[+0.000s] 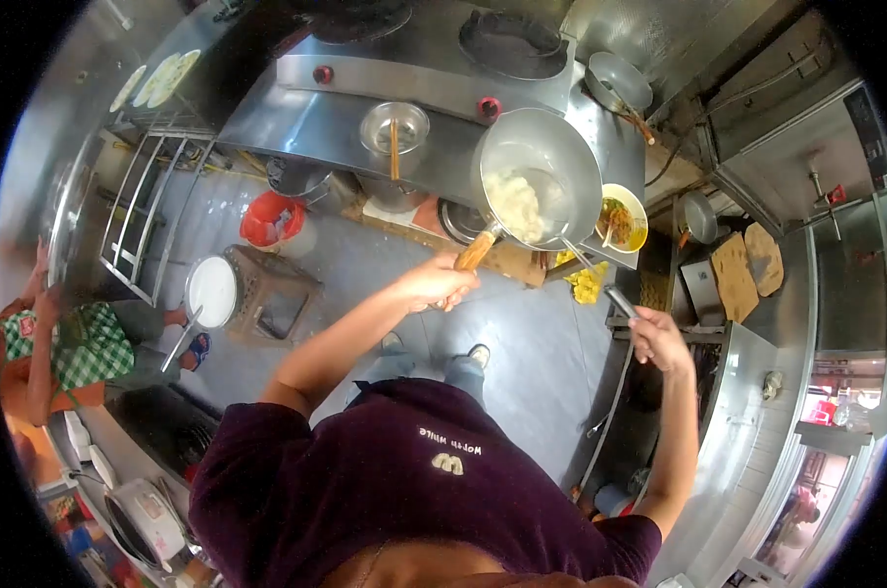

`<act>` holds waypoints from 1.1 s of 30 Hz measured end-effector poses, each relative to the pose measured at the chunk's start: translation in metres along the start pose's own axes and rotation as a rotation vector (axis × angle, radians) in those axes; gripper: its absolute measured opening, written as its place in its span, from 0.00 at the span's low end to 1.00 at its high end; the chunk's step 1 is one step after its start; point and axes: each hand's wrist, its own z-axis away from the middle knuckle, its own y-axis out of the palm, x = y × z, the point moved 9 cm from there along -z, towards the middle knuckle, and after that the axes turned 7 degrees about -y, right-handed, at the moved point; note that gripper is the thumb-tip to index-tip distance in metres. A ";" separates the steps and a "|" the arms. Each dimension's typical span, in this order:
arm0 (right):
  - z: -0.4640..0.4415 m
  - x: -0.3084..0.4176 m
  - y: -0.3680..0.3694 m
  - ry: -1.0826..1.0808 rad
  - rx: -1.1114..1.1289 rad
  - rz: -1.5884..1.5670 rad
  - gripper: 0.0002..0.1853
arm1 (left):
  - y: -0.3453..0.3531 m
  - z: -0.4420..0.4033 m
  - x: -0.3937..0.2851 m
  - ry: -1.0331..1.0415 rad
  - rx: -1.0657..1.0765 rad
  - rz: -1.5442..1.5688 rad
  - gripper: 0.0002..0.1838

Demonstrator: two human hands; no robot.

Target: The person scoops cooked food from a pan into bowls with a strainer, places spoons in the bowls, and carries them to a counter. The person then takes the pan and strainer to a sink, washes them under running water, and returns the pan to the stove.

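My left hand (442,281) is wrapped round the wooden handle of a grey metal pan (492,127). The pan is tilted, and pale, soft-looking food (518,208) lies in its lower part. My right hand (659,338) grips the metal handle of a ladle (589,263), whose round head reaches into the pan beside the food. Just right of the pan, at the counter's corner, stands a bowl (642,212) holding green and orange food and a white spoon.
Chopsticks lie across a metal bowl (377,135) on the steel counter (282,118). Another pan (620,78) sits at the back right. A red bucket (267,218) and a stool-like stand (277,299) with a white-filled pot (211,292) are on the left. Another person (91,345) is at far left.
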 end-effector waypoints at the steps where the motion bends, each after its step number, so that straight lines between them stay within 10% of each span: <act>1: -0.009 -0.013 0.000 0.011 0.031 -0.050 0.13 | 0.005 -0.006 0.002 0.009 0.003 -0.003 0.06; 33: 0.035 -0.006 -0.094 -0.226 -0.295 -0.527 0.12 | 0.135 -0.117 -0.048 -0.020 0.032 0.138 0.05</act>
